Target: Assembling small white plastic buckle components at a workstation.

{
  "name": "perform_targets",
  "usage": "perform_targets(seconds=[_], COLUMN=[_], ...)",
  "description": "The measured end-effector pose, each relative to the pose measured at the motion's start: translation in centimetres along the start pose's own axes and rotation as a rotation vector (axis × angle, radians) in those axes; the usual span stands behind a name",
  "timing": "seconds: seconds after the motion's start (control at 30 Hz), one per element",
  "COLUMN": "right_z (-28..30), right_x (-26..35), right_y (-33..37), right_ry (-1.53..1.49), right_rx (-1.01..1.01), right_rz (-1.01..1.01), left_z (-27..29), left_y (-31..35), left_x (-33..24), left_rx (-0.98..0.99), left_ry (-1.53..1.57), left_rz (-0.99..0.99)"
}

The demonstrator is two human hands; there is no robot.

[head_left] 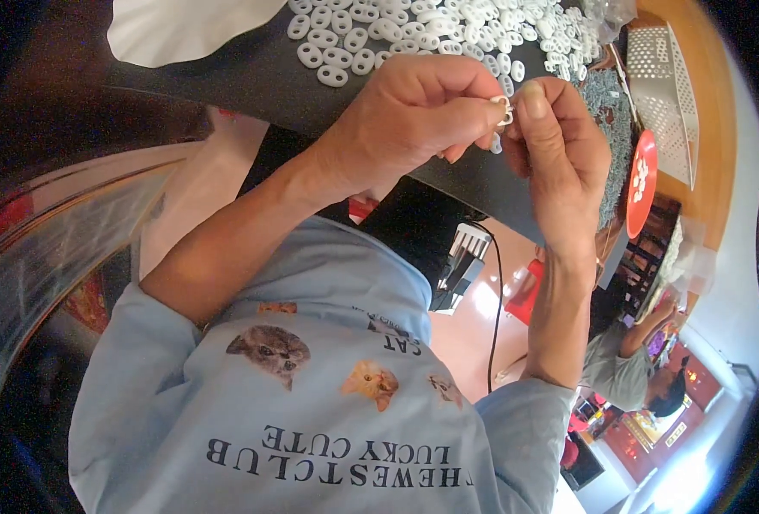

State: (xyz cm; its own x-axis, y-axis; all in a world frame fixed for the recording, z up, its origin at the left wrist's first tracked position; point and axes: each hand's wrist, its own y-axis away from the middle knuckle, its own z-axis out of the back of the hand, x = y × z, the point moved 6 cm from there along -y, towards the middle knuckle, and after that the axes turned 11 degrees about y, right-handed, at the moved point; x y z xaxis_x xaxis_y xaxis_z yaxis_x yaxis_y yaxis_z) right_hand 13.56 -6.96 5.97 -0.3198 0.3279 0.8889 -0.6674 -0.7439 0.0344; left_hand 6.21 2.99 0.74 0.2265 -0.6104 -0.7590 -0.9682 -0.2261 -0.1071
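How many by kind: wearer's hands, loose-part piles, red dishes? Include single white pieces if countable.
Hands: 2, left hand and right hand
Piles: 2, white pile and grey pile
Red dish: 1
Total: 5
White pieces left out: they overlap, and fingers partly hide the white piece the left hand pinches.
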Motion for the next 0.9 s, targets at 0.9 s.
perform_targets(seconds=[0.9], right_z=[-0.27], right_x=[-0.01], right_y=[0.85], right_ry=[0.179], right_rx=[-0.034], right_rz=[-0.025], left_z=[-0.08], left_y=[0.35], left_x=[0.82], left_rx=[0.095], left_ry=[-0.183], left_rz=[0.062])
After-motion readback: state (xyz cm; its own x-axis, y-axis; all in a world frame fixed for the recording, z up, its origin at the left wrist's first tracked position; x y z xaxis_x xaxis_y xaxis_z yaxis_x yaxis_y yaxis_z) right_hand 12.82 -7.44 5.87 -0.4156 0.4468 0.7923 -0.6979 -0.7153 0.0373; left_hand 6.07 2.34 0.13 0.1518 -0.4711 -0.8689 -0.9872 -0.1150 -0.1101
